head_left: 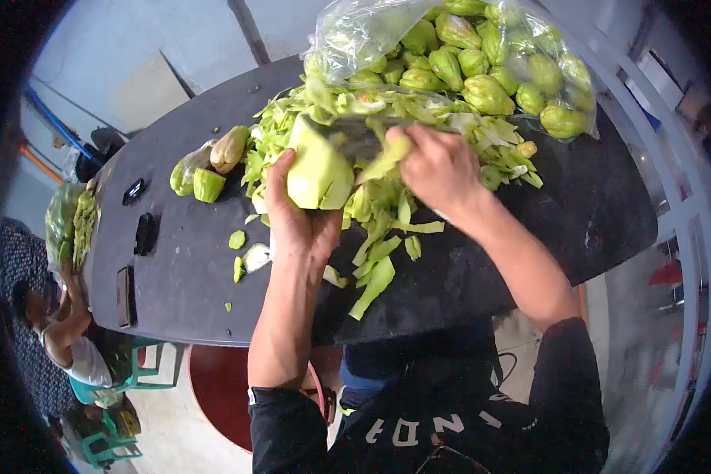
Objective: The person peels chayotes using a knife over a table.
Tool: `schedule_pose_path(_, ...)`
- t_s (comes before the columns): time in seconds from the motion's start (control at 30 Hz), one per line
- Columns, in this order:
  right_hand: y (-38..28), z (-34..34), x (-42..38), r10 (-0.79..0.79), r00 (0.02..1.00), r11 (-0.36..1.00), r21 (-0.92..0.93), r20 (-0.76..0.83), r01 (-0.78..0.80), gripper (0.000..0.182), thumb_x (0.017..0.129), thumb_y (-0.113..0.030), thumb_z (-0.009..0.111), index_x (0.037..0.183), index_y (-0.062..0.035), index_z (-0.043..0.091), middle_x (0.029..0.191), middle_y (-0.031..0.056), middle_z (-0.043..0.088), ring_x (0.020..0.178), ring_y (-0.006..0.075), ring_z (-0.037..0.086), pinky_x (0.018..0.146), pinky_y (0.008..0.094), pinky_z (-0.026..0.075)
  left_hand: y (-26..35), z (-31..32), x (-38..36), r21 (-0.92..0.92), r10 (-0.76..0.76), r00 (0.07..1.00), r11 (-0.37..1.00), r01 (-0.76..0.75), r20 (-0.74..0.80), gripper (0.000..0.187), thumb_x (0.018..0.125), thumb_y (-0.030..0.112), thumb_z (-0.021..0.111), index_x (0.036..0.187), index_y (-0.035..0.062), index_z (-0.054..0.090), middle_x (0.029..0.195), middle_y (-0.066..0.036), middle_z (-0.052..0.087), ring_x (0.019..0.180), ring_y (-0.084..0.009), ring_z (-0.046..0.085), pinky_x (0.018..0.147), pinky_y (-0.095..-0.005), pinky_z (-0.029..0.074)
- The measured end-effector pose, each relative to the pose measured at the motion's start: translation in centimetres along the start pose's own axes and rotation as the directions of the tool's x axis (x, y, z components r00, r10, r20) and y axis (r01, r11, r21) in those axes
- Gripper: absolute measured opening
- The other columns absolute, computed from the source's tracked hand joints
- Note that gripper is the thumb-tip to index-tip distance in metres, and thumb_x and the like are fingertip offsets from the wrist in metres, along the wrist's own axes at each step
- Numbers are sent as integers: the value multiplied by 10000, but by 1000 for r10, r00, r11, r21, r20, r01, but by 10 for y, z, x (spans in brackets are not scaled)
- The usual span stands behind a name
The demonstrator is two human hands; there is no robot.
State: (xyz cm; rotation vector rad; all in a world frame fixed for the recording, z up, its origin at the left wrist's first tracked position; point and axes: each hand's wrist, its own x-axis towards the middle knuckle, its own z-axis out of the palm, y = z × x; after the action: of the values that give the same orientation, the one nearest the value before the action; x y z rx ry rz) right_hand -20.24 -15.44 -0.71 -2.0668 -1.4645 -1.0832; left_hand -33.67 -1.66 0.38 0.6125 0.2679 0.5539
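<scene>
My left hand grips a pale green chayote from below and the side, thumb along its left edge. Much of the skin is off, leaving smooth flat facets. My right hand is closed around a knife whose blurred grey blade lies against the chayote's upper right side. A strip of green peel hangs by the right fingers and the blade. Beneath and behind both hands spreads a heap of chayote peelings, with loose strips trailing toward the table's front edge.
Behind the heap, a clear plastic bag holds many unpeeled chayotes. Several chayote pieces sit left on the dark table, near small black objects and a dark rectangular item. Another person sits at far left.
</scene>
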Motion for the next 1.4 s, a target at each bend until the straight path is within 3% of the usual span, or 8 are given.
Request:
schedule_pose_path(0.13, 14, -1, -2, 122, 981, 987, 84, 150, -135, 59, 888, -156, 538, 895, -99, 528, 786, 122, 654, 634, 324, 674, 500, 448, 536, 3, -2, 4, -44, -44, 986, 998, 52, 158, 514, 879, 361, 596, 1279, 49, 511, 1196, -136, 597, 1096, -300, 583, 964, -467, 480)
schedule_pose_path(0.3, 3, -15, -3, 203, 967, 944, 229, 155, -235, 84, 883, -159, 524, 928, -87, 521, 788, 153, 647, 713, 375, 666, 590, 493, 529, 6, 0, 4, -240, 74, 997, 968, -73, -7, 477, 901, 311, 592, 1286, 42, 506, 1189, -160, 579, 1106, -295, 558, 966, -464, 471)
schedule_pose_path(0.47, 9, -30, 9, 476, 782, 868, -72, 401, -492, 147, 915, -121, 461, 1036, -58, 517, 772, 219, 659, 752, 439, 658, 624, 532, 520, 8, -6, 12, -301, 68, 997, 952, -57, 26, 453, 901, 300, 609, 1256, 35, 513, 1160, -155, 583, 1079, -293, 567, 972, -455, 474)
schedule_pose_path(0.63, 33, -32, 8, 528, 808, 848, -121, 261, -516, 182, 894, -147, 528, 1068, -93, 516, 804, 209, 664, 761, 431, 663, 641, 532, 523, 8, -6, 12, -342, 7, 1000, 939, -17, -28, 413, 927, 265, 549, 1247, 7, 513, 1158, -190, 567, 1048, -303, 550, 938, -443, 481)
schedule_pose_path(0.73, 33, -40, 3, 323, 936, 945, -96, 141, -312, 298, 816, -146, 635, 1080, -83, 513, 810, 177, 652, 772, 408, 664, 646, 508, 533, 4, -13, 15, -347, -17, 1000, 938, 14, -5, 399, 922, 232, 511, 1244, -5, 510, 1156, -196, 561, 1005, -299, 546, 871, -417, 500)
schedule_pose_path(0.9, 15, -40, -2, 396, 844, 901, 24, 361, -433, 268, 780, -116, 646, 987, -69, 482, 776, 168, 631, 726, 398, 659, 610, 501, 528, 1, -14, 15, -372, -31, 995, 926, 63, 93, 402, 923, 249, 522, 1237, -2, 518, 1133, -190, 560, 1009, -307, 548, 863, -412, 514)
schedule_pose_path(1.1, 2, -39, 0, 81, 994, 961, 258, 77, -99, 133, 836, -135, 578, 928, -86, 495, 759, 133, 599, 679, 368, 646, 564, 468, 521, -1, -10, 14, -295, -50, 999, 954, 53, 20, 393, 929, 288, 562, 1219, 24, 542, 1135, -164, 578, 1023, -290, 563, 866, -402, 525)
schedule_pose_path(1.4, -32, -28, 0, -316, 920, 940, 53, -231, 336, 120, 732, -86, 638, 836, -39, 599, 655, 2, 458, 572, 133, 545, 500, 259, 488, -5, -20, 13, -106, -81, 992, 990, 91, 97, 494, 913, 461, 512, 1160, 45, 611, 1039, -144, 678, 933, -263, 655, 889, -392, 523)
